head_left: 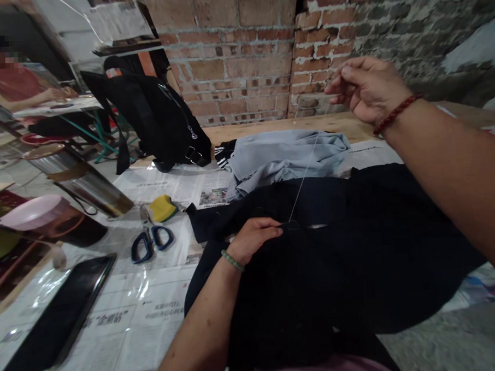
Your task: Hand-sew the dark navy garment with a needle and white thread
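Observation:
Dark navy cloth (377, 240) spreads over the table edge and towards my lap. My left hand (255, 234), with a green bead bracelet, pinches a fold of it beside a slit-like gap. From that fold a thin pale thread (306, 174) runs taut up to the right. Its upper end reaches my right hand (360, 87), raised high with a red braided bracelet and fingers closed together. A needle at the fingertips is too small to make out. Blue-handled scissors (149, 239) lie left of the cloth, near a yellow sponge-like piece (163, 208).
Newspaper (154, 299) covers the table. A phone (56, 319), a pink-lidded cup (54, 218) and a steel tumbler (83, 179) are on the left. Light grey cloth (279, 157) and a black backpack (150, 113) lie behind. Another person (17, 80) sits far left.

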Available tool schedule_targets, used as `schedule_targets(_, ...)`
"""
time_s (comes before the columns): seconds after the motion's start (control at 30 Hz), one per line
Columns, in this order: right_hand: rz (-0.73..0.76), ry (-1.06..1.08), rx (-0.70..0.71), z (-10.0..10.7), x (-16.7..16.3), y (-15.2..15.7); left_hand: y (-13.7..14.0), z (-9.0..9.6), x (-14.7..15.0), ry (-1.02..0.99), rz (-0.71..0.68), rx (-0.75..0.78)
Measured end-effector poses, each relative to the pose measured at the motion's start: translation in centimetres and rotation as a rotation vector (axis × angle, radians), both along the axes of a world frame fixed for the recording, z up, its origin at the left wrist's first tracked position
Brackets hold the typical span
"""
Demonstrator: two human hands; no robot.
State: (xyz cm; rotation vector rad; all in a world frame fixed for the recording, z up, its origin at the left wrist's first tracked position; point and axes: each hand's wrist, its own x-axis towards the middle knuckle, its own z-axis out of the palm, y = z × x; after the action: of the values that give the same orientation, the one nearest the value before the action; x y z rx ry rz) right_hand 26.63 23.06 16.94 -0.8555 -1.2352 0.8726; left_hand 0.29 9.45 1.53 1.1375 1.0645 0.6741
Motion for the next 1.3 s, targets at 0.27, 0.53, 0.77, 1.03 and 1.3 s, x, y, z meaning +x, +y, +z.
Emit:
schedule_targets(0.27, -0.140, 0.056, 0.100, 1.7, 0.9, 1.5, 0.0, 0.0, 0.0, -0.007, 0.012, -0.022)
schedule_targets(0.53, -0.179, 0.023, 0.149, 2.6, 1.4, 1.8, 0.1, -0.1, 0.0, 0.007, -0.006, 0.016)
schedule_targets(0.77, -0.189, -0.006, 0.134, 3.0, 1.6, 1.4, 0.1, 0.0, 0.0, 0.001, -0.007, 0.011)
schedule_targets(1.03, -0.083, -0.144, 0.073, 0.0, 0.3, -1.0, 0.0, 0.1, 0.1, -0.009, 0.003, 0.010)
schedule_targets(1.3, 0.177, -0.780, 0.067, -14.5, -4.6, -13.2, 0.0, -0.2, 0.1, -0.015, 0.026, 0.000)
